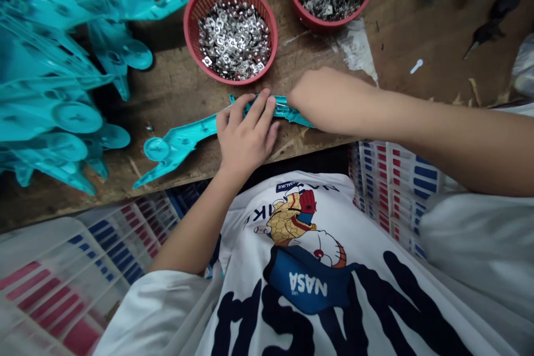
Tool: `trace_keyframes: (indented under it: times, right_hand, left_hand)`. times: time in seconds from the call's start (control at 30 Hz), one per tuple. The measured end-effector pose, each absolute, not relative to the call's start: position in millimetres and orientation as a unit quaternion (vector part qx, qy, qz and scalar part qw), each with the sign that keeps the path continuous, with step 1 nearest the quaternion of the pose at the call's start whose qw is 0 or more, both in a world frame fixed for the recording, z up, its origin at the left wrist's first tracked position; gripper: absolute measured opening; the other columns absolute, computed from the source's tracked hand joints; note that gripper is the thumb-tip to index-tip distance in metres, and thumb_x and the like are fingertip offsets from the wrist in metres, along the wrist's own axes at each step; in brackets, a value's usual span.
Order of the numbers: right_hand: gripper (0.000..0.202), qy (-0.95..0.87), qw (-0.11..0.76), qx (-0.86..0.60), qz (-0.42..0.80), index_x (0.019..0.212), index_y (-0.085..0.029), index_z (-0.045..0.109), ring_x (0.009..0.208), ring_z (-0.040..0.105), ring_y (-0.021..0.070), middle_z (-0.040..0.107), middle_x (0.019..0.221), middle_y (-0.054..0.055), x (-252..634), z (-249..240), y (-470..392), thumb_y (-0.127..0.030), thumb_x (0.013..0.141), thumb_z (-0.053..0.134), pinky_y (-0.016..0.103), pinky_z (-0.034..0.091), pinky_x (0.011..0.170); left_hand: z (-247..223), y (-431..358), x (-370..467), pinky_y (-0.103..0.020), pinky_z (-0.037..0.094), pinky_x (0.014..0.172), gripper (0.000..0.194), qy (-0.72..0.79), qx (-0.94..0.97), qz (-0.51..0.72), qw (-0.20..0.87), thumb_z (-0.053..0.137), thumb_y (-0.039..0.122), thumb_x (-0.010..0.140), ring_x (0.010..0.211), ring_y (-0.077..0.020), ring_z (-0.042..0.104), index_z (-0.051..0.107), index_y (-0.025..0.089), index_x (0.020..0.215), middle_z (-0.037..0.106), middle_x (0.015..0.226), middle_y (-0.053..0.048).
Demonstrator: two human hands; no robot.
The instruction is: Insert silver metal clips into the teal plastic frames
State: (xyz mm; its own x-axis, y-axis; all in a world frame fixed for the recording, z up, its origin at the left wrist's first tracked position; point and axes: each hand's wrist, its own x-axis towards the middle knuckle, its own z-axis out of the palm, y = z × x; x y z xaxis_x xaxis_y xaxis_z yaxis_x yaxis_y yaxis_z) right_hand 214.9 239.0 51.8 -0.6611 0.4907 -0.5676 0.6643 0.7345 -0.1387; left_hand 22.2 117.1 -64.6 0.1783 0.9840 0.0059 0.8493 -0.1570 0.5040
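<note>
A long teal plastic part (pixel 183 139) lies on the wooden table close to its front edge. It has a round disc and a pointed prong at its left end. My left hand (pixel 247 133) is over the middle of this part, its fingers across the far side and the thumb on the near side, holding it down. At the part's right end, my right hand (pixel 319 101) is closed with its knuckles up. Its fingertips are turned down out of sight, so what they pinch is hidden. Just beyond my hands is a red basket (pixel 189 30) of small shiny metal clips (pixel 233 39).
Several similar teal parts (pixel 54 117) are heaped at the left. A second red basket (pixel 311 23) of metal pieces stands at the back. Farther right lie a dark pointed tool (pixel 486 33) and a small white piece (pixel 416 66). Plastic crates (pixel 392 178) stand below the table edge.
</note>
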Motion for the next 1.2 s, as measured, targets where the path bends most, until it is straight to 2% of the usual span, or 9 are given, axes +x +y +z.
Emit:
trace_keyframes:
  times: [0.1, 0.27, 0.37, 0.5, 0.7, 0.87, 0.97, 1.03, 1.2]
  right_hand:
    - [0.024, 0.896, 0.29, 0.312, -0.124, 0.106, -0.013, 0.086, 0.1, 0.086, 0.0366, 0.085, 0.099, 0.02, 219, 46, 243, -0.006, 0.102, 0.063, 0.037, 0.058, 0.078]
    - [0.012, 0.914, 0.172, 0.308, -0.201, 0.083, -0.023, 0.08, 0.069, 0.066, 0.0235, 0.07, 0.065, 0.001, 246, 48, 277, -0.018, 0.093, 0.079, 0.036, 0.05, 0.071]
    - [0.01, 0.903, 0.139, 0.329, -0.237, 0.089, -0.024, 0.078, 0.072, 0.062, 0.0208, 0.074, 0.077, 0.0, 250, 66, 288, -0.016, 0.095, 0.078, 0.035, 0.046, 0.07]
    - [0.012, 0.887, 0.107, 0.379, -0.241, 0.106, -0.014, 0.08, 0.086, 0.067, 0.0224, 0.075, 0.093, 0.005, 244, 78, 287, -0.009, 0.099, 0.071, 0.034, 0.045, 0.08]
    - [0.01, 0.9, 0.215, 0.328, -0.192, 0.096, -0.02, 0.07, 0.069, 0.042, 0.0179, 0.06, 0.078, 0.0, 243, 65, 289, -0.011, 0.099, 0.067, 0.034, 0.036, 0.074]
    - [0.024, 0.932, 0.154, 0.213, -0.251, 0.1, -0.02, 0.077, 0.081, 0.059, 0.0192, 0.071, 0.089, 0.002, 238, 53, 288, -0.01, 0.102, 0.055, 0.035, 0.045, 0.081]
    - [0.02, 0.951, 0.18, 0.124, -0.22, 0.118, -0.015, 0.085, 0.1, 0.069, 0.0237, 0.079, 0.113, 0.009, 232, 42, 287, -0.022, 0.111, 0.068, 0.038, 0.048, 0.088]
    - [0.024, 0.954, 0.21, 0.108, -0.185, 0.126, -0.011, 0.086, 0.105, 0.071, 0.0257, 0.08, 0.126, 0.013, 229, 36, 286, -0.028, 0.116, 0.072, 0.038, 0.046, 0.088]
    - [0.033, 0.962, 0.207, 0.085, -0.158, 0.139, -0.006, 0.082, 0.112, 0.074, 0.0283, 0.079, 0.141, 0.017, 226, 33, 284, -0.025, 0.125, 0.058, 0.04, 0.044, 0.089]
  left_hand:
    - [-65, 116, 21, -0.064, 0.037, 0.134, 0.062, 0.616, 0.744, 0.166, 0.197, 0.047, 0.06, 0.121, 0.17, -0.0438, 0.052, 0.061, 0.032, 0.175, 0.058, 0.185, -0.009]
    - [-62, 114, 23, -0.064, 0.036, 0.134, 0.063, 0.617, 0.747, 0.158, 0.189, 0.054, 0.053, 0.118, 0.171, -0.0449, 0.05, 0.056, 0.033, 0.178, 0.055, 0.187, -0.01]
    - [-60, 114, 25, -0.068, 0.037, 0.134, 0.055, 0.613, 0.754, 0.148, 0.183, 0.059, 0.045, 0.116, 0.172, -0.045, 0.05, 0.064, 0.04, 0.171, 0.056, 0.187, -0.006]
    - [-58, 113, 26, -0.069, 0.039, 0.133, 0.058, 0.612, 0.753, 0.155, 0.187, 0.063, 0.045, 0.114, 0.172, -0.0458, 0.05, 0.063, 0.041, 0.172, 0.055, 0.187, -0.005]
    - [-59, 113, 25, -0.068, 0.038, 0.135, 0.057, 0.619, 0.749, 0.144, 0.189, 0.06, 0.043, 0.115, 0.173, -0.0448, 0.05, 0.063, 0.039, 0.171, 0.053, 0.188, -0.005]
    - [-62, 113, 25, -0.067, 0.037, 0.135, 0.057, 0.619, 0.746, 0.16, 0.187, 0.058, 0.044, 0.115, 0.172, -0.0449, 0.051, 0.062, 0.034, 0.172, 0.056, 0.186, -0.007]
    - [-63, 113, 25, -0.066, 0.039, 0.133, 0.053, 0.611, 0.756, 0.162, 0.17, 0.057, 0.043, 0.116, 0.17, -0.0434, 0.054, 0.065, 0.034, 0.168, 0.058, 0.185, -0.007]
    - [-63, 112, 24, -0.065, 0.04, 0.132, 0.052, 0.608, 0.76, 0.162, 0.16, 0.056, 0.041, 0.116, 0.168, -0.0426, 0.055, 0.066, 0.034, 0.167, 0.058, 0.185, -0.006]
    - [-64, 113, 24, -0.064, 0.04, 0.132, 0.055, 0.606, 0.763, 0.166, 0.154, 0.057, 0.04, 0.115, 0.168, -0.0433, 0.055, 0.065, 0.034, 0.169, 0.057, 0.185, -0.007]
